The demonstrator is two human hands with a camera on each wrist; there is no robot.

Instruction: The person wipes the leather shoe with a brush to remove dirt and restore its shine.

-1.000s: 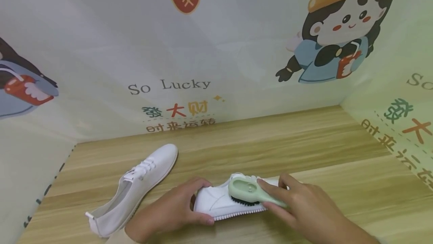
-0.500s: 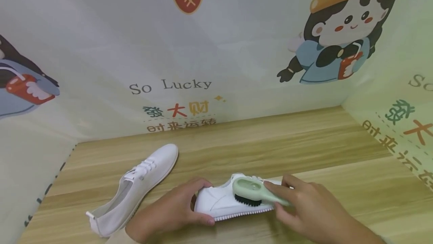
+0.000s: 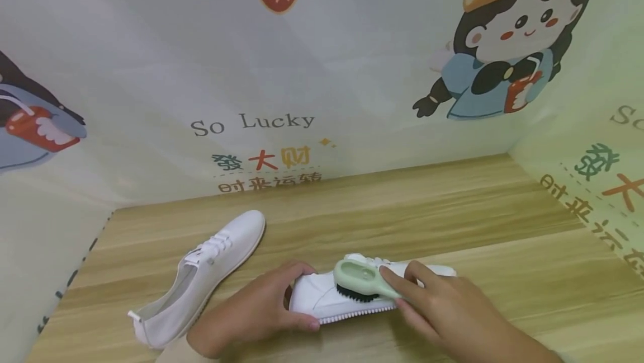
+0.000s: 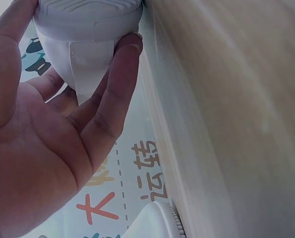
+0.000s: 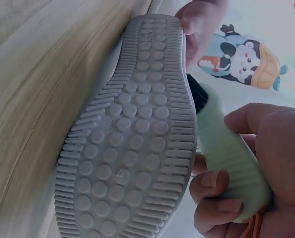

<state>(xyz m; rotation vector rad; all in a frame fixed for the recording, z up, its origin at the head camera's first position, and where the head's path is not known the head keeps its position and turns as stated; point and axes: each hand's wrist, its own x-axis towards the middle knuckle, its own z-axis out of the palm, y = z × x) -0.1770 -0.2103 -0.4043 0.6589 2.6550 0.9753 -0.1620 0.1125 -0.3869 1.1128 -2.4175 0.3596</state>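
The shoe [image 3: 314, 297] was held low over the counter [image 3: 453, 201], well forward of the back edge, tipped onto its side with its studded sole towards the near side and its toe towards the right edge; whether it touched the wood could not be told. The left hand [image 3: 274, 302] gripped its heel. The right hand [image 3: 448, 307] grasped the green brush [image 3: 357, 277] by its handle, black bristles against the shoe's upturned side; an orange cord [image 5: 253, 228] hung at the handle's end. A second shoe [image 3: 238, 238] stood upright near the left edge, toe slanting towards the back. Beyond the back edge rose a pale wall [image 3: 352, 72] printed with "So Lucky".
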